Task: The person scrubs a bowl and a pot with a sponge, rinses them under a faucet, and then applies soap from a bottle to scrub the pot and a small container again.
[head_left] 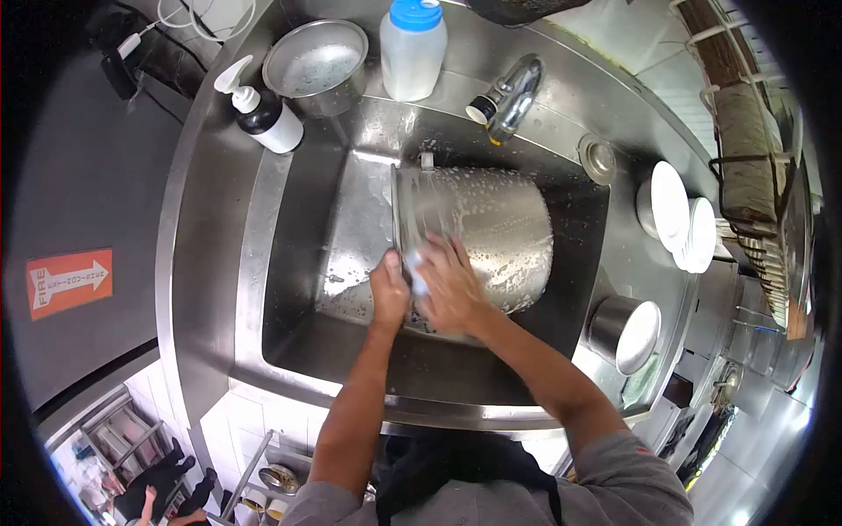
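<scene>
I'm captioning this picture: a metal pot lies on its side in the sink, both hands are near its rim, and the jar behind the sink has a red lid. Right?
Not quite: in the head view, the jar has a blue lid, not red. The metal pot lies on its side in the sink, left hand and right hand near its rim.

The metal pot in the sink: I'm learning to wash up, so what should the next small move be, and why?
I'd probably slide the right hand along the pot away from its rim: that hand is working near the rim, the left hand seems to grip the edge, and suds streak the wall farther along.
</scene>
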`<move>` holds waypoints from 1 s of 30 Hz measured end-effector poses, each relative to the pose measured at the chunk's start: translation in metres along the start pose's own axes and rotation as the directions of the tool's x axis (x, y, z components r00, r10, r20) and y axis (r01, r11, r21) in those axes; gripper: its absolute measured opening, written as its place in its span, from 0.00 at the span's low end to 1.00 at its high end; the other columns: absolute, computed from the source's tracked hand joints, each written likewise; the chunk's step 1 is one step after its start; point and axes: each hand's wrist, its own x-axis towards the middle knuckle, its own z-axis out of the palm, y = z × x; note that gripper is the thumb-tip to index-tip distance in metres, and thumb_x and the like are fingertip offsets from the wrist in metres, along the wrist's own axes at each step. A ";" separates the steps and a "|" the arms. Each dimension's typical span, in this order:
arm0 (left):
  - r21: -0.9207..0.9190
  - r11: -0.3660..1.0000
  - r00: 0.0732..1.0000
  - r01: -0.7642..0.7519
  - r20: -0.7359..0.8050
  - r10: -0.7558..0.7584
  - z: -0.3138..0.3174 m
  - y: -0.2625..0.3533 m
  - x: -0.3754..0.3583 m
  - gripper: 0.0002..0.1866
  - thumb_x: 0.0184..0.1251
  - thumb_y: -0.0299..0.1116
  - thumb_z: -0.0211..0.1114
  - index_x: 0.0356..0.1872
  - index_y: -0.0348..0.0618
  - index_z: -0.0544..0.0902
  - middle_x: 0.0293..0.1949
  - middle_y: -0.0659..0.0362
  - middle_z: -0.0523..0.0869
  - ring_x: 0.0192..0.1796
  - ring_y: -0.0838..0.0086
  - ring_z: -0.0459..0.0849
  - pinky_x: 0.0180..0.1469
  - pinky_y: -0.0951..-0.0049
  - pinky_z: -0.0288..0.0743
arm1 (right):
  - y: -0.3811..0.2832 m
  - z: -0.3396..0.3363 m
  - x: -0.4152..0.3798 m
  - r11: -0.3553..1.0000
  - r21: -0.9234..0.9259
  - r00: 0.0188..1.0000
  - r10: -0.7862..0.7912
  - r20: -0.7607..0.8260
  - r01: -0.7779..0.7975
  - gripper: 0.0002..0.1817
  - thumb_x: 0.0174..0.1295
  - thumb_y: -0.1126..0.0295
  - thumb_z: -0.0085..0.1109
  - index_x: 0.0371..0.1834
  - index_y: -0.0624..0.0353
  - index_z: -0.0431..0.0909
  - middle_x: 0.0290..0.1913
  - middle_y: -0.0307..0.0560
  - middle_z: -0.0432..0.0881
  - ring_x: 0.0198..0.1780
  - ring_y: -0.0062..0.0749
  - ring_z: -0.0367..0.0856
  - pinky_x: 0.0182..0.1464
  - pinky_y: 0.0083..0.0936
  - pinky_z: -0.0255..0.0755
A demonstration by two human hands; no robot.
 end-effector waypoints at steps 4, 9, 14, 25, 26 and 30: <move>-0.283 0.905 0.940 0.317 0.223 -0.260 0.002 -0.009 0.036 0.40 0.73 0.62 0.33 0.54 0.29 0.75 0.52 0.49 0.80 0.55 0.64 0.75 0.61 0.68 0.65 | 0.101 -0.036 -0.038 0.890 -0.098 0.865 0.398 -0.305 -0.444 0.20 0.57 0.62 0.53 0.49 0.63 0.73 0.55 0.62 0.70 0.59 0.56 0.67 0.64 0.55 0.55; -0.576 0.638 0.847 0.511 0.463 -0.260 -0.002 0.005 0.084 0.48 0.69 0.68 0.30 0.70 0.29 0.55 0.70 0.45 0.60 0.73 0.62 0.56 0.73 0.70 0.44 | 0.078 0.046 0.007 0.845 -0.428 0.782 -0.019 -0.623 -0.320 0.19 0.57 0.70 0.49 0.53 0.66 0.69 0.56 0.67 0.70 0.59 0.64 0.68 0.61 0.51 0.64; -0.301 0.851 0.854 0.431 0.440 -0.277 -0.047 0.001 0.019 0.39 0.72 0.62 0.38 0.69 0.37 0.61 0.64 0.46 0.71 0.65 0.62 0.69 0.68 0.65 0.58 | -0.033 0.061 -0.014 0.976 0.018 0.881 0.205 -0.426 -0.218 0.19 0.52 0.75 0.56 0.49 0.63 0.67 0.61 0.74 0.60 0.62 0.68 0.63 0.63 0.55 0.59; -0.056 0.964 0.779 0.260 0.602 -0.176 -0.048 -0.022 -0.005 0.23 0.61 0.27 0.64 0.58 0.38 0.71 0.48 0.44 0.82 0.51 0.56 0.82 0.54 0.65 0.71 | 0.071 0.077 0.200 0.726 -0.137 0.723 0.686 0.078 -0.674 0.20 0.53 0.66 0.56 0.48 0.64 0.74 0.46 0.62 0.77 0.55 0.58 0.71 0.56 0.46 0.69; -0.062 0.965 0.774 0.255 0.611 -0.165 -0.046 -0.030 -0.008 0.23 0.61 0.27 0.64 0.58 0.38 0.71 0.48 0.44 0.82 0.51 0.56 0.82 0.54 0.65 0.71 | 0.040 0.069 0.175 0.771 -0.087 0.775 0.631 -0.016 -0.630 0.21 0.55 0.67 0.56 0.51 0.65 0.73 0.51 0.63 0.75 0.59 0.60 0.68 0.60 0.46 0.65; -0.008 0.985 0.812 -0.175 0.564 0.149 -0.034 -0.059 -0.034 0.24 0.60 0.28 0.65 0.58 0.40 0.72 0.46 0.43 0.82 0.51 0.51 0.81 0.54 0.62 0.72 | -0.068 0.094 0.046 0.869 -0.165 0.848 0.386 -0.363 -0.466 0.26 0.49 0.80 0.56 0.55 0.65 0.66 0.56 0.66 0.67 0.56 0.65 0.67 0.57 0.55 0.62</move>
